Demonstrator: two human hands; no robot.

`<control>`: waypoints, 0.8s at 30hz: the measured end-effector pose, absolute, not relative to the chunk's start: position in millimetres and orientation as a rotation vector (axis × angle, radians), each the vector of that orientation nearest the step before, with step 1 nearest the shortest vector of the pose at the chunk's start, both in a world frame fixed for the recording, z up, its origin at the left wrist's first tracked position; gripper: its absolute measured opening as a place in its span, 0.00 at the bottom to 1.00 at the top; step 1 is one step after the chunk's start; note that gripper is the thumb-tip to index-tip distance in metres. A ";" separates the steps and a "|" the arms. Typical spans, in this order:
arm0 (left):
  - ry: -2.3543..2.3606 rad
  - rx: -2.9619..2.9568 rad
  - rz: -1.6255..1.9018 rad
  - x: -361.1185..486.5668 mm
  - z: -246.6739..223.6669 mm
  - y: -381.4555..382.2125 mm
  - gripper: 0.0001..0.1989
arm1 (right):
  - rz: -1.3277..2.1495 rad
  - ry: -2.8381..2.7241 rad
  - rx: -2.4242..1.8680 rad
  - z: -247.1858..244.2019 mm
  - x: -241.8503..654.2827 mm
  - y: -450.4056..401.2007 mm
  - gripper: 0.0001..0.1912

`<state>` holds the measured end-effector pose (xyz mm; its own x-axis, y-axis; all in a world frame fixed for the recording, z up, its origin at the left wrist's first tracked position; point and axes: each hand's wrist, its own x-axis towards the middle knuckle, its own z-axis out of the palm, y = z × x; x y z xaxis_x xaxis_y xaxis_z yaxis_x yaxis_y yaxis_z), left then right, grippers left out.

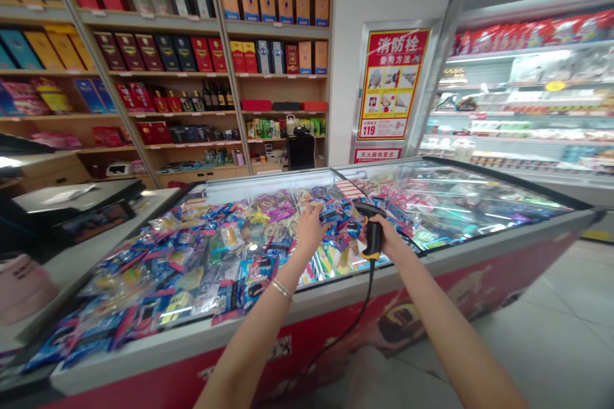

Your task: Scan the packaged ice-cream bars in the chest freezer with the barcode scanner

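My left hand [309, 227] reaches over a chest freezer [307, 326] and its fingers pinch a blue wrapped packet [326, 212] among the heap. My right hand [387, 236] grips a black and yellow handheld barcode scanner [373, 233], held upright with its head near the left hand. The scanner's black cord [352, 326] hangs down past the freezer's front edge. Several colourful wrapped packets [201, 255] lie heaped under the freezer's glass-edged opening, and the packets beneath my hands are partly hidden.
A counter [77, 230] with a dark device and a pink bag stands to the left. Wooden shelves of boxed goods and bottles [158, 45] stand behind the freezer. A red fire-hydrant notice [393, 83] hangs on a pillar, and a refrigerated display case [527, 89] stands right.
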<state>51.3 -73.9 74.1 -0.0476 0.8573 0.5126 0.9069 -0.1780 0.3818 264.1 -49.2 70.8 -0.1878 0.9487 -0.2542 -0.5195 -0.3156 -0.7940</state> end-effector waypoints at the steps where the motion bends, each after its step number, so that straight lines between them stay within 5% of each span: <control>1: -1.975 -2.151 -1.073 60.3 65.8 -69.7 0.26 | 1.725 -0.688 -0.890 66.5 268.8 -50.0 0.04; 9: -1.869 -2.342 -1.161 91.5 25.1 -54.3 0.31 | 1.775 -0.663 -0.658 28.2 289.9 -49.6 0.11; 24: -1.892 -2.315 -1.108 86.8 40.2 -65.7 0.28 | 1.771 -0.726 -0.606 22.5 294.0 -46.5 0.12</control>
